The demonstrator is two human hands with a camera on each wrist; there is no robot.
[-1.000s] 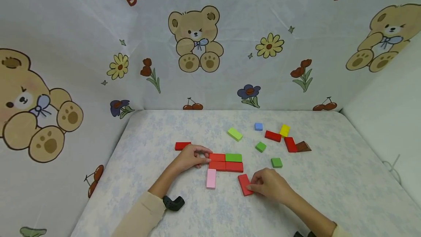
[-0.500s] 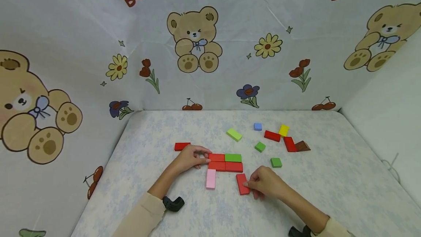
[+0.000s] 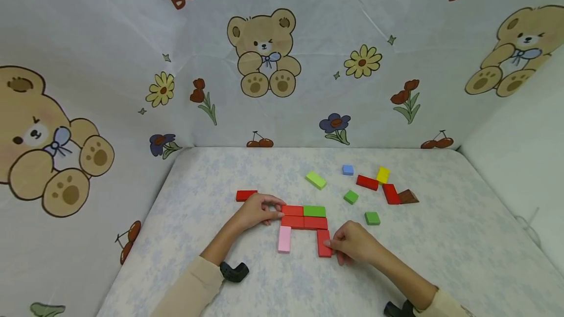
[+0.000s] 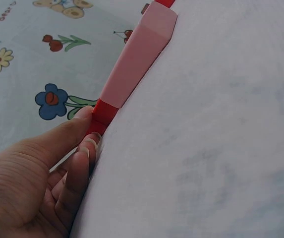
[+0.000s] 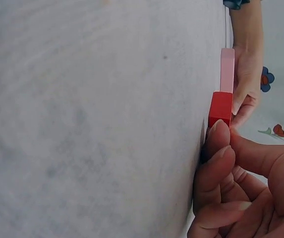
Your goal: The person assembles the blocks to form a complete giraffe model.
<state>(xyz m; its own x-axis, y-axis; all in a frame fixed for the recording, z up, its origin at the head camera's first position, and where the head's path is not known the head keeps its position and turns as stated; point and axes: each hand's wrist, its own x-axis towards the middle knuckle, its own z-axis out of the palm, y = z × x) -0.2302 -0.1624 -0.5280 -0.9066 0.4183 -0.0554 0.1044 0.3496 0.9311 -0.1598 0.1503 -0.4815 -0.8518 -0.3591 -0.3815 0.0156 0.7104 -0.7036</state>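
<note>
Since the earlier frames, the right hand [image 3: 356,244] has slid a red block [image 3: 323,239] leftward and straightened it. In the head view, that block lies on the tabletop [image 3: 211,175], its far end against the lower right block of a red-and-green rectangle [image 3: 293,222], near the pink block [image 3: 284,239]. The left hand [image 3: 254,212] pinches the rectangle's left end. In the left wrist view, thumb and fingertips meet red there. In the right wrist view, that hand's grip pinches its red block.
</note>
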